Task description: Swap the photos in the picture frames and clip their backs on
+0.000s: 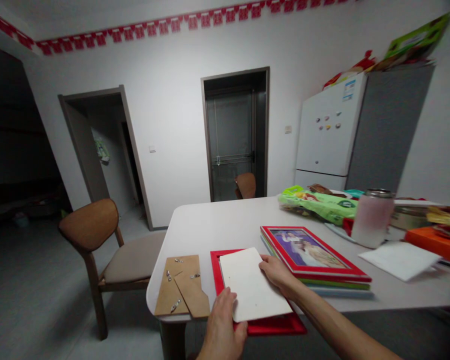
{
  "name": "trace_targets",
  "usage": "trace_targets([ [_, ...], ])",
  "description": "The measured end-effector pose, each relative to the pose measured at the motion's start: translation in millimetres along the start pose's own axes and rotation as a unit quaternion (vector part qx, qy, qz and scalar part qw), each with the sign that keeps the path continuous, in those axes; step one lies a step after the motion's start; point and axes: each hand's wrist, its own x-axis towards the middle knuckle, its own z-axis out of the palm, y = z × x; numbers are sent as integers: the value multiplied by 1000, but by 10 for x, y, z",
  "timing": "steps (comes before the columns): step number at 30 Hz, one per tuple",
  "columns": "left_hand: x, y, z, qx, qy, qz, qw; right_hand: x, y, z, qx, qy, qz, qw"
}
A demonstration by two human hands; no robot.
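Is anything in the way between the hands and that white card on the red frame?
No, nothing visible. The left hand and right hand both touch the white card, which lies on the red frame. The brown board lies beside it, on the left.

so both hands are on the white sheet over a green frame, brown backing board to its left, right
Not quite: the head view shows the frame under the white sheet is red, not green. The left hand and right hand are on the sheet, brown backing board to its left.
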Motion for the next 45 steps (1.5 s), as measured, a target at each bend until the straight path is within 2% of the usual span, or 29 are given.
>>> trace_targets([
  [4,-11,-77,28,25,-6,42,999,72,37,66,-53,13,0,998],
  [9,-5,-112,19,36,-3,68,997,94,4,41,-170,37,-20,985],
  [12,-5,-113,32,39,2,84,996,58,-18,47,-249,55,-46,966],
  [16,-2,-90,18,48,-22,75,996,-20,2,104,-337,88,-56,936],
  [25,25,-19,-31,61,-57,62,995,-107,144,240,-472,131,-80,868],
  [28,-11,-100,-71,36,-43,81,995,-104,170,235,-476,129,-81,866],
  [31,-83,-340,-260,18,-13,100,995,-170,98,284,-457,135,-113,872],
  [33,-125,-558,-466,56,19,63,996,-280,-24,415,-423,102,-175,883],
  [35,-147,-771,-678,131,55,-18,990,-424,-173,636,-382,23,-242,891],
  [38,-141,-1001,-890,225,59,-97,968,-618,-332,1040,-357,-72,-287,886],
  [42,-124,-1151,-924,244,66,-101,962,-689,-331,1417,-359,-90,-286,884],
  [45,-125,-1189,-909,232,84,-79,966,-656,-327,1466,-312,-98,-282,902],
])
